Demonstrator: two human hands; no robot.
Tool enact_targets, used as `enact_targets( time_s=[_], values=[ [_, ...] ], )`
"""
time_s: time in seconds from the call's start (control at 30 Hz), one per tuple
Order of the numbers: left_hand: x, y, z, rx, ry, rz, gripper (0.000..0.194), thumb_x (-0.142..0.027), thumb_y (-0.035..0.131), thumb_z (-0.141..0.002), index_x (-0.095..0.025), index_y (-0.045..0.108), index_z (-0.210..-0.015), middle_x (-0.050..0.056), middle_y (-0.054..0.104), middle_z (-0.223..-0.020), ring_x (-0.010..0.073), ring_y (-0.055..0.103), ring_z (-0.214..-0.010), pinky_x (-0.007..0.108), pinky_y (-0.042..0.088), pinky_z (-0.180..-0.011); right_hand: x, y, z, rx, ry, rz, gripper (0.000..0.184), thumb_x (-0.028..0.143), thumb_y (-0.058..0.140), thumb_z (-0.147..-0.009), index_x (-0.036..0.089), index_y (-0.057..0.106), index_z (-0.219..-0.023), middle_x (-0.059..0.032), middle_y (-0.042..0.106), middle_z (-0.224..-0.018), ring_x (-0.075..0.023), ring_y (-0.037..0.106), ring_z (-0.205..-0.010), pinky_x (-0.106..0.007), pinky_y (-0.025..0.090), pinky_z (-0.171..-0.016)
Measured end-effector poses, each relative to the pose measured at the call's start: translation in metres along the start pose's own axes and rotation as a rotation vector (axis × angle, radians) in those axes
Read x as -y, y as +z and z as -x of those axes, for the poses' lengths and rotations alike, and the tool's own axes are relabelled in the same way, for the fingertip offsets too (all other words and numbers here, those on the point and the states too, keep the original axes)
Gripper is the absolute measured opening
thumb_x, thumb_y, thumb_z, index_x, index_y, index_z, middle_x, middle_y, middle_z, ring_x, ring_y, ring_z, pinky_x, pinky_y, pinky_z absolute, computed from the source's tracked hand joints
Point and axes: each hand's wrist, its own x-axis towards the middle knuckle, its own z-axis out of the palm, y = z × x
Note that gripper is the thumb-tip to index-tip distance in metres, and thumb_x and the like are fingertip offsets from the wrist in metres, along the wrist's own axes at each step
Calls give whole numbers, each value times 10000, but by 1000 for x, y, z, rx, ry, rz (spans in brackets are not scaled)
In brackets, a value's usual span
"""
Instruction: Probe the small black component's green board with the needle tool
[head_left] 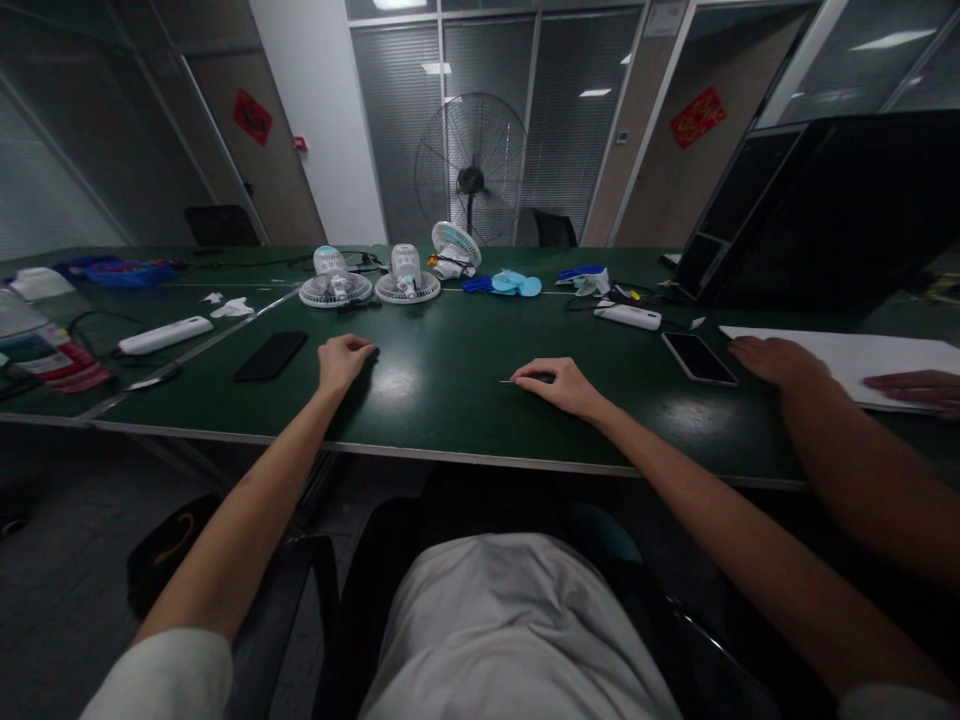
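My right hand [562, 386] hovers low over or rests on the green tabletop [442, 420], right of the middle. Its thumb and forefinger pinch a thin, pale, needle-like piece [505, 381] that points left. My left hand [345, 362] is at the table left of the middle, fingers pressed together in a pinch. Whatever those fingertips hold, if anything, is too small to make out. A black phone [271, 356] lies just left of my left hand.
Small white fans [406, 275] stand at the back, beside light-blue fan blades [516, 284]. Another person's hand [780, 360] rests by white paper [847, 360] at the right, near a second phone [699, 358]. A bottle [49, 345] and a white power strip [166, 335] are left.
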Motion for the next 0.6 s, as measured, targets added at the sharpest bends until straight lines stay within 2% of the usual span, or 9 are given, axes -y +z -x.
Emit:
enact_targets(
  time_s=[0.2, 0.6],
  values=[
    [0, 5, -4, -20, -1, -23, 317, -387, 623, -976, -158, 650, -1193, 104, 659, -1212, 228, 655, -1064, 436, 563, -926, 1, 0, -1, 11, 2, 7, 232, 405, 658, -935, 273, 797, -1067, -26, 790, -1079, -263, 723, -1023, -408, 536, -932],
    [-1, 2, -2, -70, -32, -52, 327, -381, 638, -966, -154, 648, -1201, 102, 658, -1213, 236, 655, -1073, 436, 563, -922, 1, 1, -1, 6, 4, 16, 228, 413, 659, -935, 282, 802, -1055, -19, 793, -1071, -262, 727, -1007, -395, 541, -910]
  ],
)
